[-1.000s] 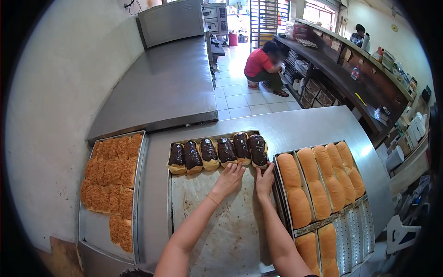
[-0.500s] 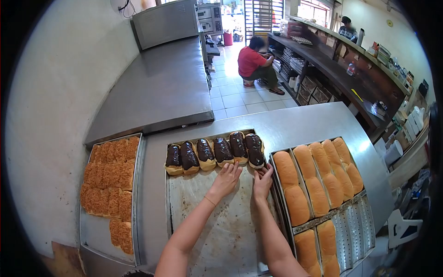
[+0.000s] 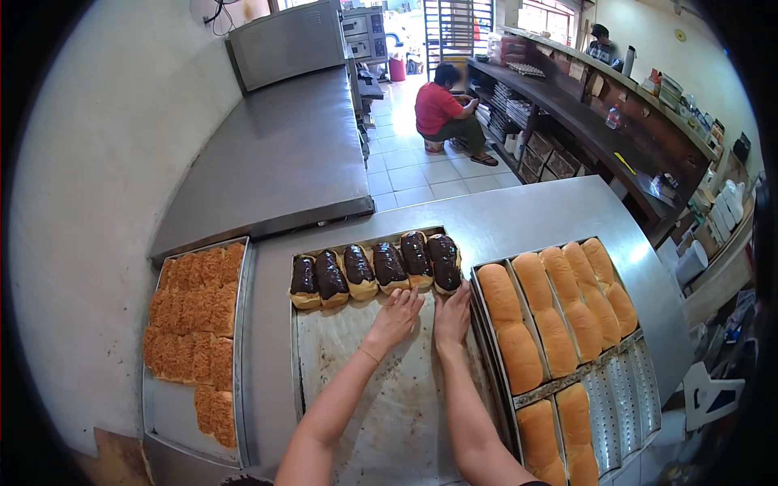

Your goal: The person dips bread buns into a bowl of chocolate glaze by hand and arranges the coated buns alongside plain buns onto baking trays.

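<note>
Several chocolate-topped buns stand in a row along the far edge of a metal tray. My left hand touches the near ends of the buns right of the row's middle, its fingers slightly spread and holding nothing. Beside it, my right hand is at the near end of the rightmost chocolate bun, fingertips against it, with thumb and fingers apart. Neither hand is wrapped round a bun.
A tray of buns with orange-brown topping lies at the left. Plain golden loaves fill part of a ridged pan at the right. Beyond the steel table, a person in red sits low by shelves; another person is behind the counter.
My right hand has shifted slightly left and turned more palm-down at the last bun. My left hand stays almost in place. The view has moved slightly.
</note>
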Demonstrator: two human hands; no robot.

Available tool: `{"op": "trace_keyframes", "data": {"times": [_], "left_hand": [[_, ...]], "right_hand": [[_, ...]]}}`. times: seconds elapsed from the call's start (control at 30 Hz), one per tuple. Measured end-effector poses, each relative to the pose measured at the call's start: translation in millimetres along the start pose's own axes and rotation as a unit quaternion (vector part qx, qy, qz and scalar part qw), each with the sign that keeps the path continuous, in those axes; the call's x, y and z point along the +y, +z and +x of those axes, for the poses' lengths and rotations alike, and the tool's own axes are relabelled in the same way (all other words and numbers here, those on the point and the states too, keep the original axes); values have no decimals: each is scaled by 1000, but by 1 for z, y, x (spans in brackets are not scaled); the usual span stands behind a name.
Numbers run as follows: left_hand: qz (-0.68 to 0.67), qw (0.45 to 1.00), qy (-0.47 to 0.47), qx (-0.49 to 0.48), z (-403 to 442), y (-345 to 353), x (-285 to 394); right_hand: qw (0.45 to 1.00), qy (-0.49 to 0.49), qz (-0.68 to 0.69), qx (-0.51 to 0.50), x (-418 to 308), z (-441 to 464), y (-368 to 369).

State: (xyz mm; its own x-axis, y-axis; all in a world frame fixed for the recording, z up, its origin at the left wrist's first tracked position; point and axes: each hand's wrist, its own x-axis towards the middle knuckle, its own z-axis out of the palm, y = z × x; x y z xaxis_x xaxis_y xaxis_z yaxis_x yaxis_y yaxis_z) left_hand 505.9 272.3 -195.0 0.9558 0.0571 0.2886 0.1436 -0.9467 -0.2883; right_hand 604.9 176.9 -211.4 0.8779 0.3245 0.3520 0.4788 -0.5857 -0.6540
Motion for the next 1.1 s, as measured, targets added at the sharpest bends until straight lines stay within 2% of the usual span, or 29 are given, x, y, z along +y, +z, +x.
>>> {"op": "trace_keyframes", "data": {"times": [0.07,0.4,0.53,0.6,0.7,0.93,1.0,1.1], "left_hand": [[-3,1000,-2,0,0,0,0],[-16,1000,-1,19,-2,0,-1],[-28,999,-16,29,1,0,1],[-27,999,-18,-1,2,1,1],[-21,999,-20,17,2,0,2],[-37,999,-27,5,3,-1,2],[-29,999,-31,12,4,-3,4],[-30,999,-33,7,3,-5,3]], "right_hand": [[997,14,-66,21,-2,-1,5],[992,1,-51,113,-4,-4,20],[994,52,-72,59,-13,2,17],[991,30,-46,123,-15,4,16],[995,69,-19,72,-13,4,13],[995,72,2,73,-14,4,12],[991,95,48,82,-19,6,14],[987,81,87,106,-19,12,14]]}}
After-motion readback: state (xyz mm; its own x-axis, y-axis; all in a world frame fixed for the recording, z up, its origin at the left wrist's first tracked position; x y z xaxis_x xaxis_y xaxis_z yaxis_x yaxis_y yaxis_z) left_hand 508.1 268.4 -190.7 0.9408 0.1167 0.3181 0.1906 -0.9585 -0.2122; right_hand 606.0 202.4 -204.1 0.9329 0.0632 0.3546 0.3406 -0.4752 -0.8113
